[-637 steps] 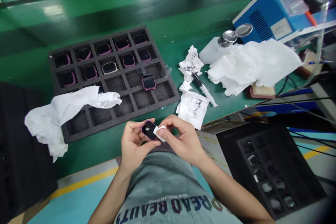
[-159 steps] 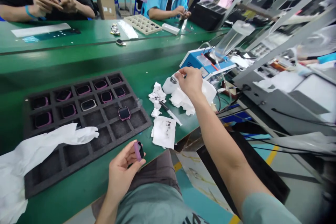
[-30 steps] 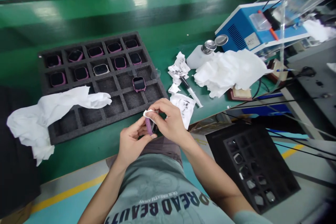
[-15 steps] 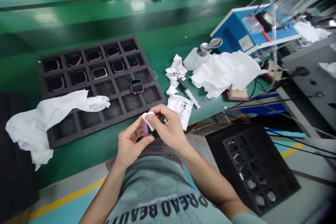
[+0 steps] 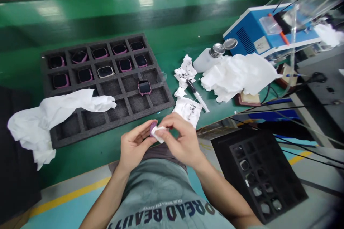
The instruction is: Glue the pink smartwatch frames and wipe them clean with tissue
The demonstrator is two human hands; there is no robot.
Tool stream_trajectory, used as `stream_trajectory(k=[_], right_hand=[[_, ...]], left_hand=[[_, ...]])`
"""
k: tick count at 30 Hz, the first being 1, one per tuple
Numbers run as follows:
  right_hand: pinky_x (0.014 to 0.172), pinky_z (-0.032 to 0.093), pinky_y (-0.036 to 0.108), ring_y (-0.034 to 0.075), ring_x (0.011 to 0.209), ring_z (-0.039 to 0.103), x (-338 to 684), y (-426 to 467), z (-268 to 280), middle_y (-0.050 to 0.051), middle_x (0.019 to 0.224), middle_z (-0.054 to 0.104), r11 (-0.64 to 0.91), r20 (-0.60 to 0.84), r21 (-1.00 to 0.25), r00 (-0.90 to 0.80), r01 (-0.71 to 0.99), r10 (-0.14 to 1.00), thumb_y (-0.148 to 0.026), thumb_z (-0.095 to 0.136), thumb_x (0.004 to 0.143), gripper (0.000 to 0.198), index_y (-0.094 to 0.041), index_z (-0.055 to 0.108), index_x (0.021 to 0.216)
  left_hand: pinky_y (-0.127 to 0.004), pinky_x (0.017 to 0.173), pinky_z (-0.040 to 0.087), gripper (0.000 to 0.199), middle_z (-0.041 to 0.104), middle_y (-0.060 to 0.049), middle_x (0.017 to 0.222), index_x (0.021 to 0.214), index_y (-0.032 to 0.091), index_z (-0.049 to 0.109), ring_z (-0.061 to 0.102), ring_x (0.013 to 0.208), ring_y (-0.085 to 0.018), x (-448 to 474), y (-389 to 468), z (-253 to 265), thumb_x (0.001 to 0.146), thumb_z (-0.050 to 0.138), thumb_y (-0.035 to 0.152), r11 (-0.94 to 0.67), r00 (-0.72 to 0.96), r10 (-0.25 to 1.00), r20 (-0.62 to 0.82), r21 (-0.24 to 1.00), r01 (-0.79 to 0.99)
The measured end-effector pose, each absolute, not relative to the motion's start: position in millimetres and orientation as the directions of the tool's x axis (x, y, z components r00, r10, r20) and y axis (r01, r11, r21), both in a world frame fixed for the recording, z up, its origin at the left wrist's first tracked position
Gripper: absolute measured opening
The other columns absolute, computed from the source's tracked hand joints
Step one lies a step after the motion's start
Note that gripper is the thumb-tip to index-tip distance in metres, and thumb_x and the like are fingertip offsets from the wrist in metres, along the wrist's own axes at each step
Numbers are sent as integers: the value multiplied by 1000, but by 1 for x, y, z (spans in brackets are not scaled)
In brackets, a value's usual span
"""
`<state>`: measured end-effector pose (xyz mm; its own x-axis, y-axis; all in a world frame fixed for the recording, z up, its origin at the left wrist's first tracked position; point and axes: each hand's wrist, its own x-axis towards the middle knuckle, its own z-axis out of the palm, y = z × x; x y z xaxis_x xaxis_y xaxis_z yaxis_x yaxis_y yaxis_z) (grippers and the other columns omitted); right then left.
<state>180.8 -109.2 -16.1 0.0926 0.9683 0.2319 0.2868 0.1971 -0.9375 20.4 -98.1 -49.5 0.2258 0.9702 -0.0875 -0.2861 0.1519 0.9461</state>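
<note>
Between the fingers of my left hand (image 5: 136, 143) is a purple watch case (image 5: 153, 127), turned so that only its edge shows. My right hand (image 5: 180, 136) pinches a small folded white wipe (image 5: 159, 134) against the case. Just beyond my hands lies a dark foam tray (image 5: 135, 116) with watches with purple frames in several pockets and one pale-framed watch (image 5: 105, 72). One purple watch (image 5: 144, 87) rests across a divider at the tray's right side. A crumpled white cloth (image 5: 57, 109) covers part of the tray's left.
Right of the tray are stained wipes (image 5: 188, 111), a syringe (image 5: 198, 96), a white dispenser bottle (image 5: 205, 60) with its metal lid raised, and a heap of white wipes (image 5: 239, 75). Behind stands a blue machine (image 5: 242, 32). A second black tray (image 5: 258, 171) sits lower right.
The watch case has been turned between my hands and now shows mostly its edge. My right hand and the wipe have shifted slightly right and down. The camera view has shifted a little.
</note>
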Motion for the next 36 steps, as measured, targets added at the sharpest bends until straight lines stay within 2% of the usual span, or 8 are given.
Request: stream_trajectory(k=[2,6,14,18,22,25,32,36], right_hand=[[75,51,35,18,82,64,177,-110,-13,3,84,70,256,277,-917,25,304,961,-20,67,93,7,-23,67,87],[71,49,34,18,78,61,180,-101,-14,2,80,67,230,276,-896,72,380,958,-19,67,93,10,-23,66,83],[72,50,35,19,78,62,175,-108,-13,3,81,67,242,293,-893,83,380,953,-21,64,94,10,-23,65,85],[70,48,33,17,76,59,173,-102,-17,2,79,66,143,222,-916,176,375,959,-21,64,93,12,-22,65,81],[65,47,29,14,70,58,174,-107,-15,1,77,66,31,66,-982,183,187,981,-27,65,93,11,-21,66,83],[64,48,28,14,70,58,172,-117,-14,1,78,68,-38,-19,-992,152,120,988,-32,68,92,13,-20,69,86],[64,50,28,15,68,60,168,-129,-19,2,77,71,-88,-67,-992,212,91,975,-31,72,89,11,-20,72,84],[61,50,27,14,65,60,169,-131,-21,2,75,72,-130,-112,-989,217,67,970,-30,72,87,11,-20,73,83]], left_hand=[[-37,93,65,39,81,-9,113,111,24,81,80,100,-27,20,-99,-50,74,88,18,135,200,976,-85,959,-250],[-42,96,64,44,81,-10,114,111,23,82,79,101,-29,19,-100,-54,68,92,19,113,183,980,-73,970,-216],[-35,94,65,42,82,-9,114,112,24,81,79,102,-25,21,-100,-53,72,89,15,132,199,977,-75,947,-292],[-31,95,63,47,83,-8,110,111,25,80,79,102,-24,20,-101,-56,67,92,12,107,183,982,-52,948,-300],[-37,100,61,54,79,-11,122,124,26,75,75,114,-26,19,-101,-56,73,89,15,115,196,979,-59,952,-284],[-39,104,59,45,75,-12,126,118,25,78,72,119,-28,20,-100,-56,75,87,15,84,220,975,-23,959,-270],[-37,106,57,41,65,-8,119,117,26,77,71,120,-26,23,-99,-58,79,83,14,39,210,978,16,966,-256],[-38,107,57,38,69,-10,123,115,24,78,70,120,-26,22,-101,-58,79,82,13,40,217,976,10,974,-224]])
